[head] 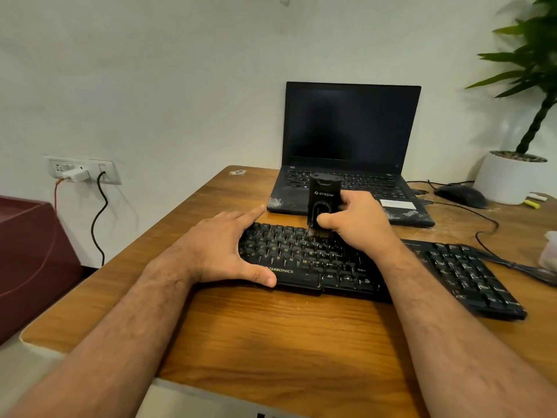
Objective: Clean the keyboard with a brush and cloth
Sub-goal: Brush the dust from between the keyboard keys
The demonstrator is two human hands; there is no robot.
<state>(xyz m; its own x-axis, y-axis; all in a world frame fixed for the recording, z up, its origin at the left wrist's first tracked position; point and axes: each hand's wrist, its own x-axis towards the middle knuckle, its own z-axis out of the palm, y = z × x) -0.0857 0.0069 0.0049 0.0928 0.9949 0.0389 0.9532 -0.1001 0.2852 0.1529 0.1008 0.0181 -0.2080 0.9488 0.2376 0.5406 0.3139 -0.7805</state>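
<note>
A black keyboard (446,267) lies across the wooden desk (271,336). My left hand (223,248) lies spread over its left end, the thumb along the front edge and the fingers stretched along the back edge. My right hand (358,224) grips a black upright cleaning brush (324,197), whose bristles touch the upper key rows near the keyboard's middle. A pale cloth-like thing (548,251) shows at the right edge of the frame, only partly in view.
An open black laptop (349,137) stands right behind the keyboard. A black mouse (462,196) and its cable lie to the right, beside a white plant pot (509,179). A dark red box (33,260) stands left of the desk, below a wall socket (81,170).
</note>
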